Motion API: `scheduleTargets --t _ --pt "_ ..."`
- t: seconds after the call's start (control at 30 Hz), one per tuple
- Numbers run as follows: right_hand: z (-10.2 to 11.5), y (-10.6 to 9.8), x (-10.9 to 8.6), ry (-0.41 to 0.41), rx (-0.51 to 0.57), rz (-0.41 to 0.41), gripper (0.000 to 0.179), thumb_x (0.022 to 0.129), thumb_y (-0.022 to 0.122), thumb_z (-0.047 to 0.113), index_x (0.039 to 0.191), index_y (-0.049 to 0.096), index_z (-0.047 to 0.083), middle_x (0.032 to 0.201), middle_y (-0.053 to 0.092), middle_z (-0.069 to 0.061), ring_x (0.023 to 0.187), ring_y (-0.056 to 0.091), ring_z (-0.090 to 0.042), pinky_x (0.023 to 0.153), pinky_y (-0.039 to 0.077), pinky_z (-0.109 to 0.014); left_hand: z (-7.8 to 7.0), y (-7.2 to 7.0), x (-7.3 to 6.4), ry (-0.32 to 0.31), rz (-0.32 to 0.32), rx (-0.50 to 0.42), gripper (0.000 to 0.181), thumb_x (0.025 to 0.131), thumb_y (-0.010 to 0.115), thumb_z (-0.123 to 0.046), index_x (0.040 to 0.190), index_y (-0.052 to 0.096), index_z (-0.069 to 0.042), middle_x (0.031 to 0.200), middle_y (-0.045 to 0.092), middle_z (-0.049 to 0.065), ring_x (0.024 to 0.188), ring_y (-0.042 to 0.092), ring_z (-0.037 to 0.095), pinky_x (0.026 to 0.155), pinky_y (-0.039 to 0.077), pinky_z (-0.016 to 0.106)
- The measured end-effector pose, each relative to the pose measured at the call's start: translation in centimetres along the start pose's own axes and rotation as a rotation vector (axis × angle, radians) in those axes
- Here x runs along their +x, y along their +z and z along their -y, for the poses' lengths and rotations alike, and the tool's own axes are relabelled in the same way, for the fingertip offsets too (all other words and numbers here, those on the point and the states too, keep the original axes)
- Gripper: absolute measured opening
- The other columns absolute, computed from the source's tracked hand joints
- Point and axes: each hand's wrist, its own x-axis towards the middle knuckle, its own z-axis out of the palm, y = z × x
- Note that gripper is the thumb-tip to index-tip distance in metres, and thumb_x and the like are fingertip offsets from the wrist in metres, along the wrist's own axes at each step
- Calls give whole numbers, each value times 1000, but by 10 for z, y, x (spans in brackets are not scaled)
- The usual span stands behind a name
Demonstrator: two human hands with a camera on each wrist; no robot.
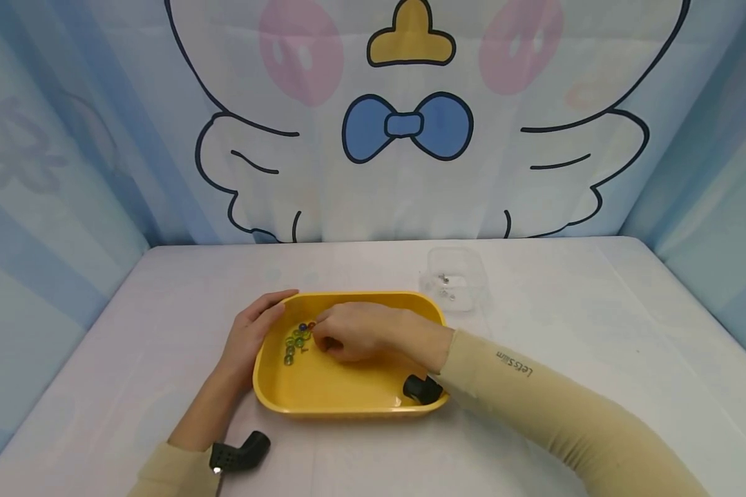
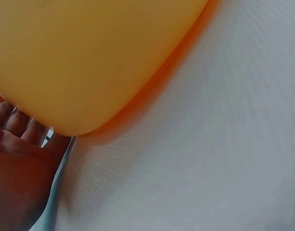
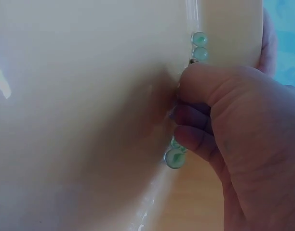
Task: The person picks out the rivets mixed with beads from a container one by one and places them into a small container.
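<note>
My left hand [image 1: 251, 338] grips the left end of a yellow tray [image 1: 348, 393], the thumb at its rim and the fingers [image 2: 17, 122] against the outer wall. Inside the tray my right hand [image 1: 357, 331] reaches down, fingers curled, to several small glass marbles [image 1: 289, 351] near the left side. In the right wrist view, green-tinted marbles [image 3: 175, 158] lie in line along the tray's wall base. A tiny dark piece [image 3: 193, 61] shows at the thumb tip. Whether the fingertips pinch anything is hidden. Another small piece [image 1: 304, 350] lies beside the marbles.
A clear plastic box [image 1: 456, 262] with a few tiny shiny pieces stands behind the tray's right end. The tray sits on a white-covered table [image 1: 566, 290]. A printed curtain [image 1: 404, 193] hangs at the back. Black wrist devices [image 1: 239, 452] are on both arms.
</note>
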Motion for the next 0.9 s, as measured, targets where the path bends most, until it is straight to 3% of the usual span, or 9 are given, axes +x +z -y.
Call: scheduleTargets --t 0.37,0.9 --pt "-3 -7 -8 -2 64 -114 10 95 66 8 104 70 10 101 63 1 90 55 -12 79 45 -17 -1 0 -1 -4 -2 -1 41 110 42 -28 144 52 -8 147 51 6 134 44 17 107 37 19" --pt "-14 -15 -27 0 209 -439 11 91 67 2 101 71 3 98 64 -2 83 56 -13 76 49 -18 0 0 0 -1 -12 12 41 109 42 -26 144 52 -7 146 52 8 132 46 19 106 38 18"
